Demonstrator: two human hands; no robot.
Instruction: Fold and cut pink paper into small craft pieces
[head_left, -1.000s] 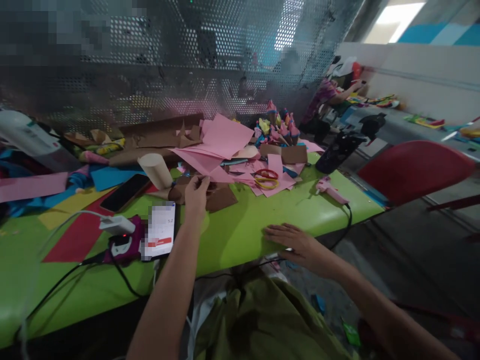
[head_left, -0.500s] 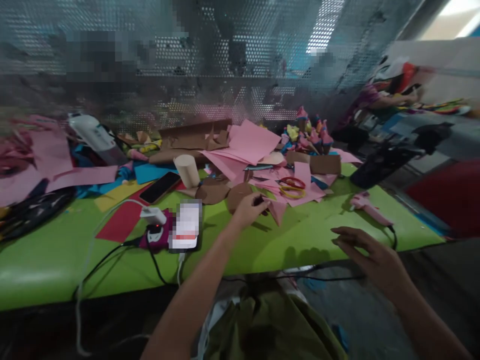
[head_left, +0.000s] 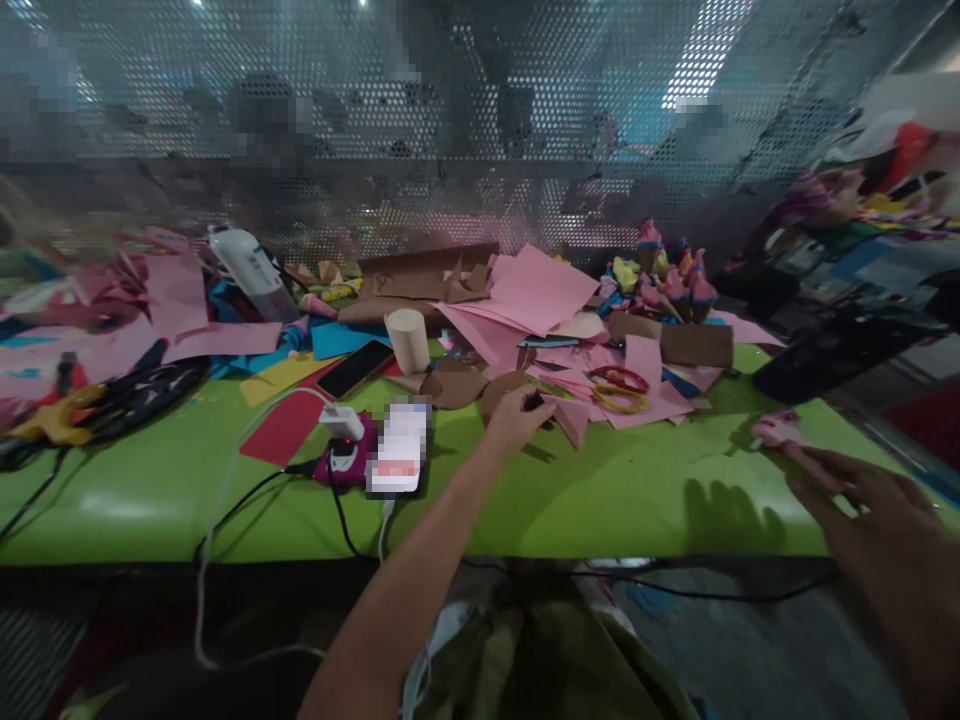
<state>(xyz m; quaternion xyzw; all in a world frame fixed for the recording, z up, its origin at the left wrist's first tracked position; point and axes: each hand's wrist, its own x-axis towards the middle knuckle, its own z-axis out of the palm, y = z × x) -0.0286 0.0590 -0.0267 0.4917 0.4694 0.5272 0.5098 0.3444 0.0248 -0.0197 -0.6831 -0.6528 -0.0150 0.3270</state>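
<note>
My left hand [head_left: 521,418] is closed in a pinch on a pink pointed piece of craft sheet [head_left: 571,418], held just above the green tabletop [head_left: 615,500]. Its fingertips are partly hidden behind the hand. At the right, my right hand [head_left: 885,510] is over the handle end of a pink hot glue gun [head_left: 787,432]. The fingers of that hand are curved and apart, and I cannot tell whether they touch the handle. Behind the left hand lie brown craft pieces [head_left: 454,385] and scissors with red and yellow handles [head_left: 619,388].
A pale cylinder [head_left: 407,342] stands near a dark phone [head_left: 355,368]. A lit phone [head_left: 399,448] lies beside a purple power strip [head_left: 343,460] with cables. Pink sheets [head_left: 540,290] and small pink-topped figures [head_left: 697,285] lie behind. A perforated metal screen [head_left: 480,120] rises at the back.
My right hand has moved right, from above the front table edge to the glue gun. My left hand still pinches the pink piece. The view has turned slightly left.
</note>
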